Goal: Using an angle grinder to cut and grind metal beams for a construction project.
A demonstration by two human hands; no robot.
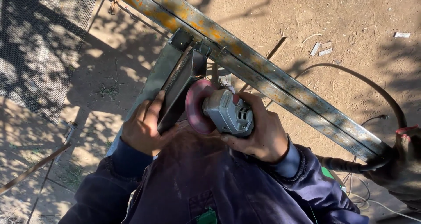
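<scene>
My right hand [262, 132] grips a grey angle grinder [228, 112] whose reddish disc [196, 105] sits against the end of a dark metal tube [180, 88]. Beside the disc, my left hand [144, 126] clasps that tube near its lower end. The tube runs up to a long rusty square steel bar [263, 75] that crosses the view diagonally. Dark blue sleeves cover both my arms.
Sandy ground lies below, with a sheet of wire mesh [39, 44] at the upper left. A black cable [372, 88] loops at the right, near a gloved hand [401, 162] of another person. Small metal scraps [320, 48] lie at the top right, a thin rod [30, 169] at the lower left.
</scene>
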